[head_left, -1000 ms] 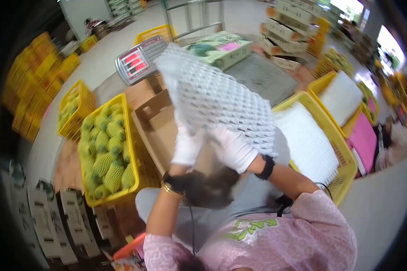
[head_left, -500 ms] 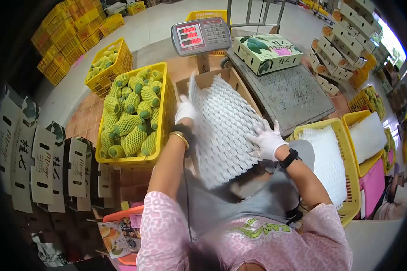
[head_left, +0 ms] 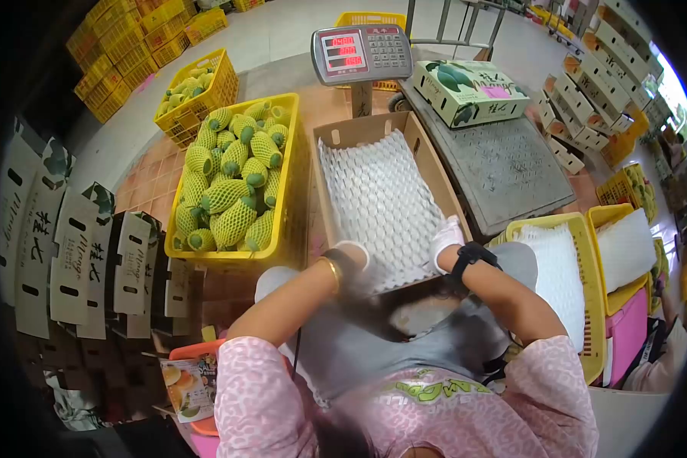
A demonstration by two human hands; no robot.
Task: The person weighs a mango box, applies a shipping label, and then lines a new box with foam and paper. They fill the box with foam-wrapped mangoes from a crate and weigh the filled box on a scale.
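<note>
A white foam net sheet (head_left: 382, 206) lies inside an open cardboard box (head_left: 443, 187) in front of me, covering its bottom. My left hand (head_left: 356, 254), in a white glove, is at the near left edge of the sheet; its fingers are mostly hidden beyond the wrist. At the near right corner, my gloved right hand (head_left: 446, 241) rests between the sheet and the box wall, its visible fingers stretched forward. To the left stands a yellow crate (head_left: 282, 206) filled with green mangoes (head_left: 225, 195) in yellow foam nets.
A scale display (head_left: 361, 55) stands behind the box, and its platform (head_left: 504, 168) carries a closed mango carton (head_left: 469, 91). On the right, a yellow basket (head_left: 594, 305) holds more foam sheets (head_left: 551, 275). Folded cartons (head_left: 72, 267) stand at left.
The foam sheet has gone from held up, tilted over the box, to lying inside it. Both hands have come down to its near edge, the left one nearer my body.
</note>
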